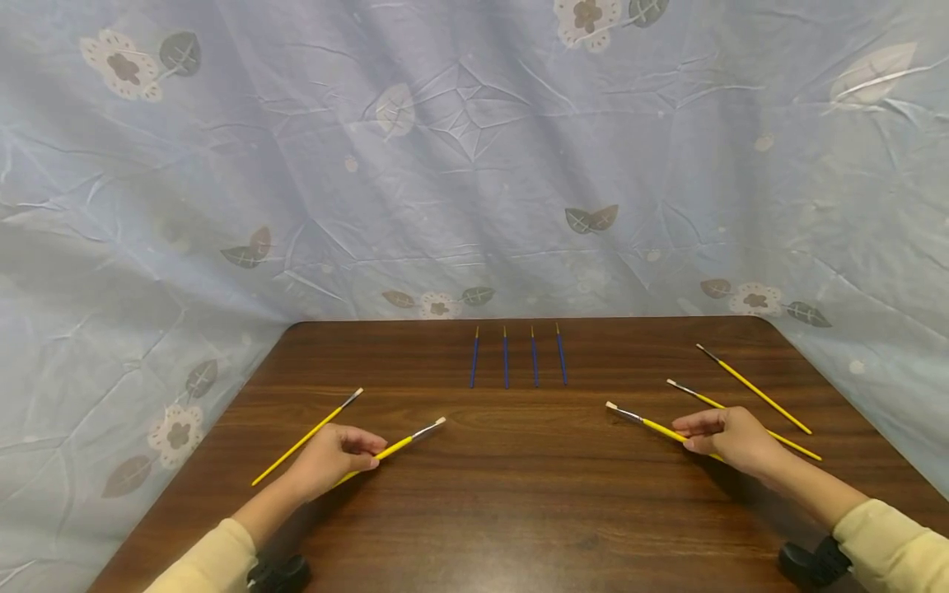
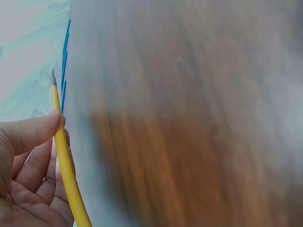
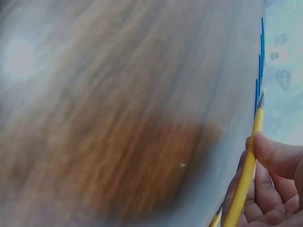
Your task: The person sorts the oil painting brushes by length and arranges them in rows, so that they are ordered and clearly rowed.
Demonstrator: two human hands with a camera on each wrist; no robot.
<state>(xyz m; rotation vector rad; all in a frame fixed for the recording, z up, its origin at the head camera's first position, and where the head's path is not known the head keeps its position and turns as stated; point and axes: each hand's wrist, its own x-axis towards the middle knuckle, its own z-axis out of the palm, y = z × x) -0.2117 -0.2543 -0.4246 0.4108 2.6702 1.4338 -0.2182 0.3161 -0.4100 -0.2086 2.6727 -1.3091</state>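
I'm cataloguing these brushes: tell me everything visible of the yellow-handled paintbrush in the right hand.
The slim paintbrush has a smooth yellow handle, a silvery, metal-looking ferrule and short, pale bristles with no visible paint. The right hand pinches the handle between thumb and fingers, hiding part of it; nothing else is seen touching it. It slants over the right side of the brown wood-grain table, bristles pointing away from the person and leftward, and seems raised off the surface.

free tabletop point(image 1: 504, 486) between held brushes point(image 1: 396, 447) point(image 1: 656, 427)
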